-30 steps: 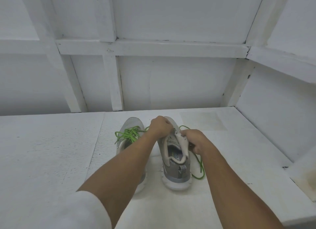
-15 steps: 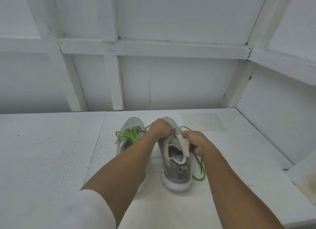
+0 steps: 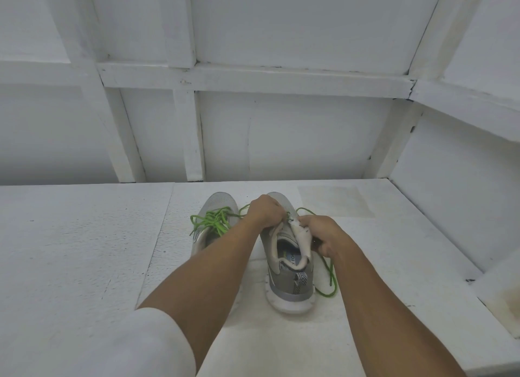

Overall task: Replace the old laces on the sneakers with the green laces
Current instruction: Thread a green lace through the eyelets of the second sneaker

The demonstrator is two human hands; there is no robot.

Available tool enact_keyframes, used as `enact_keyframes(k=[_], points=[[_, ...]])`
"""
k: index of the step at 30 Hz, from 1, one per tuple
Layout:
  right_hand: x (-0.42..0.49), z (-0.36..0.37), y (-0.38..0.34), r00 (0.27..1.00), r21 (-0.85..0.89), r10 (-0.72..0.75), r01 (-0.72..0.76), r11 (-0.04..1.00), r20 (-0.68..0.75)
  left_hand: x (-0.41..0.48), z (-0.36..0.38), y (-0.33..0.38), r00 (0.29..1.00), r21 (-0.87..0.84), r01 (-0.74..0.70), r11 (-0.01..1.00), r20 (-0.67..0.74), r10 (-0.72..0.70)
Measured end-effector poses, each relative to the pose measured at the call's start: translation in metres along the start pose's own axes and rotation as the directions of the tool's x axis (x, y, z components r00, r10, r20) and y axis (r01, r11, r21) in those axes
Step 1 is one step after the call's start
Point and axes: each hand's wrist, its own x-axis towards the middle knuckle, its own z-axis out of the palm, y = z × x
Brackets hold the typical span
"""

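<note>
Lacing the right-hand sneaker [image 3: 289, 281] on the bench [image 3: 84, 250], toe pointing away. Left hand [image 3: 266, 212] is pinching the green lace [image 3: 333, 278] at the eyelets; right hand [image 3: 323, 236] is gripping the tongue [image 3: 302, 236]. Free lace end is trailing rightward, nearer the right hand.

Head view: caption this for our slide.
Left hand and right hand thread a green lace into one sneaker; the other sneaker already laced green.

Two bare hands in shot, the left hand [image 3: 266, 212] and the right hand [image 3: 323, 233], forearms uncovered, and on the left arm there's a plain white sleeve [image 3: 135, 345], smooth fabric, its rounded edge stopping near the elbow, while the right arm runs bare to the frame's bottom edge.
</note>
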Motion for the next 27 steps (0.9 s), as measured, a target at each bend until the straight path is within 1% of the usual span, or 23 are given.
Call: enact_keyframes(k=[4,8,13,15,18,20,22,24,25,27], points=[[0.0,-0.001,0.0,1.0,0.0,-0.006,0.006,1.0,0.003,0.0,0.001,0.002,1.0,0.049,-0.004,0.999,0.001,0.004],[-0.001,-0.002,-0.003,1.0,-0.038,-0.006,0.006,0.999,0.011,0.0,0.003,0.004,1.0,0.088,-0.007,0.996,0.0,0.007],[0.003,-0.003,-0.009,0.995,-0.06,0.017,-0.012,0.998,0.095,-0.001,0.006,0.009,1.0,0.133,-0.026,0.991,0.01,0.025],[0.002,-0.005,-0.014,0.993,-0.099,0.022,-0.011,0.995,0.116,-0.001,0.005,0.012,0.999,0.157,-0.045,0.987,-0.003,0.046],[0.007,-0.011,-0.018,0.997,-0.223,0.004,0.014,0.975,0.081,-0.003,0.004,0.016,0.998,0.192,-0.067,0.979,-0.006,0.07],[0.012,-0.01,-0.017,0.998,-0.302,-0.024,0.041,0.952,0.058,-0.01,0.001,0.02,0.996,0.195,-0.076,0.978,-0.025,0.082],[0.016,-0.009,-0.016,0.996,-0.342,-0.065,0.08,0.936,0.054,-0.022,-0.003,0.022,0.99,0.195,-0.071,0.978,-0.106,0.093],[0.016,-0.007,-0.017,0.989,-0.385,-0.128,0.149,0.911,0.08,-0.038,-0.003,0.018,0.976,0.15,-0.069,0.986,-0.193,0.097],[0.017,-0.008,-0.018,0.98,-0.424,-0.179,0.197,0.884,0.082,-0.045,-0.001,0.013,0.972,0.11,-0.067,0.992,-0.217,0.09],[0.019,-0.012,-0.025,0.949,-0.549,-0.315,0.273,0.79,0.018,-0.059,0.007,0.002,0.973,0.063,-0.039,0.997,-0.227,0.053]])
